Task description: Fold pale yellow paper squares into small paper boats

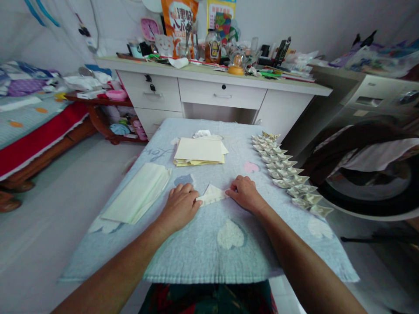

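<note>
A small piece of white paper, folded to a triangle with a straight band along its lower edge, lies on the blue cloth-covered table. My left hand grips its left corner, thumb along the lower edge. The right corner is pinched by my right hand, fingers curled. Left of my left hand rests a stack of pale folded sheets. Beyond both hands sits a pile of cream paper. Folded paper boats stand in a long row to the right of my right hand.
A white desk crowded with jars, packets and small items stands behind the table. To the right is a washing machine with its round door open and dark cloth hanging out. A bed and a low wooden stand are at the left.
</note>
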